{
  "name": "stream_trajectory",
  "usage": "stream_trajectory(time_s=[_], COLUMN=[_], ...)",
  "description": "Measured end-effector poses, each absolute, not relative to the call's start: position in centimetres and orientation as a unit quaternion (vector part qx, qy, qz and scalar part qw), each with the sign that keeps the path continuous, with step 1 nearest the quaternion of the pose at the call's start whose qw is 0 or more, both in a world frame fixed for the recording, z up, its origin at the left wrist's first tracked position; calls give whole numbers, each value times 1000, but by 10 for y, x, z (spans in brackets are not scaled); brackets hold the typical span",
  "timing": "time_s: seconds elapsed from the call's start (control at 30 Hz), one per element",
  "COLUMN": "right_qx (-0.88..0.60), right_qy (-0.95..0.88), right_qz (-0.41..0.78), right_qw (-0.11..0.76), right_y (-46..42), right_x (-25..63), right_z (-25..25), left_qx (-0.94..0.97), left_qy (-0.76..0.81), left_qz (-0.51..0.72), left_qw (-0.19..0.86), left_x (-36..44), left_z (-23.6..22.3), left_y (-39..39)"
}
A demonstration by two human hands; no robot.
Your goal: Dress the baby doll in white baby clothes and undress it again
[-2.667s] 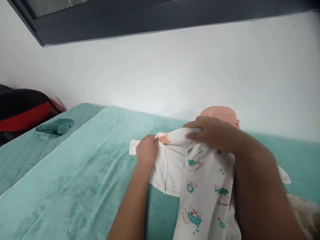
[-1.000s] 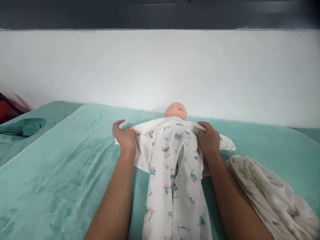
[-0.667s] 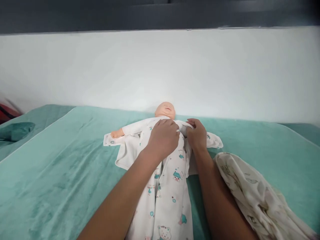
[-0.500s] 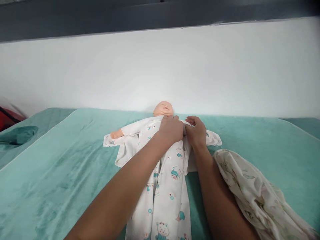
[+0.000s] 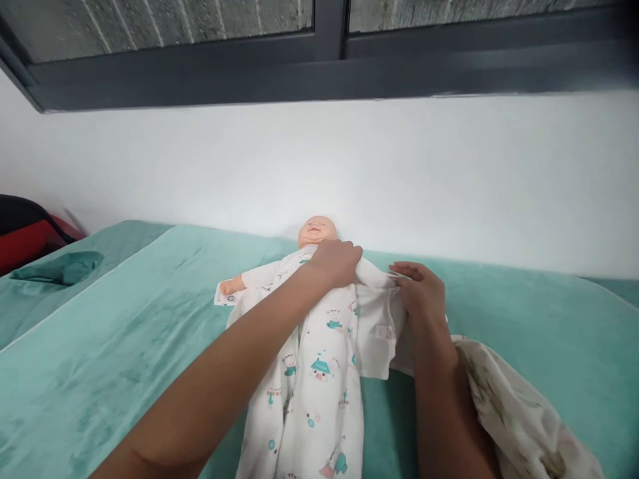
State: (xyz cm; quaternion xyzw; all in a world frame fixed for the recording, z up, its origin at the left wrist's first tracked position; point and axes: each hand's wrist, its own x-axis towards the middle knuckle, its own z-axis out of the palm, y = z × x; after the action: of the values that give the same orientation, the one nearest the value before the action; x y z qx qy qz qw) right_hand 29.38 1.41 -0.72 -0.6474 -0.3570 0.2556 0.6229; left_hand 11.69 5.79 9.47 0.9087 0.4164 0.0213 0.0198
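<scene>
A baby doll [image 5: 318, 230] lies on its back, its head toward the wall. White baby clothes [image 5: 319, 366] with teal animal and house prints cover its front and legs. My left hand [image 5: 337, 261] is closed at the doll's chest and shoulder, gripping the printed cloth; its fingertips are hidden. At the end of the plain white sleeve [image 5: 374, 274], my right hand [image 5: 423, 291] pinches the fabric with thumb and fingers. Below that sleeve a plain white cloth flap [image 5: 375, 332] with a small label is spread out. The doll's other hand [image 5: 232, 285] shows at the left.
A teal plush cover [image 5: 124, 359] lies under everything. Crumpled floral cloth [image 5: 524, 412] rests beside my right forearm. Behind the doll rises a white wall [image 5: 224, 166] below a dark window frame [image 5: 200, 76]. A red and black item [image 5: 30, 233] sits at the far left.
My right hand has moved right, away from my left hand, along the doll's sleeve. More of the white flap shows between them. The view has tilted up, showing the window.
</scene>
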Motion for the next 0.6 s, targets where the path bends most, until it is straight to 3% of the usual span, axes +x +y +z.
stream_trajectory(time_s=[0.3, 0.53, 0.6], right_qx=[-610, -547, -552], right_qy=[-300, -213, -247], right_qz=[276, 142, 103], right_qw=[679, 797, 790], right_y=[9, 11, 14], right_x=[306, 313, 299], right_z=[-15, -10, 0], left_qx=[873, 899, 901], left_qy=[482, 433, 423], left_qz=[71, 68, 96], left_qw=[29, 8, 20], left_x=[93, 115, 106], left_z=[114, 85, 78], left_y=[60, 32, 20])
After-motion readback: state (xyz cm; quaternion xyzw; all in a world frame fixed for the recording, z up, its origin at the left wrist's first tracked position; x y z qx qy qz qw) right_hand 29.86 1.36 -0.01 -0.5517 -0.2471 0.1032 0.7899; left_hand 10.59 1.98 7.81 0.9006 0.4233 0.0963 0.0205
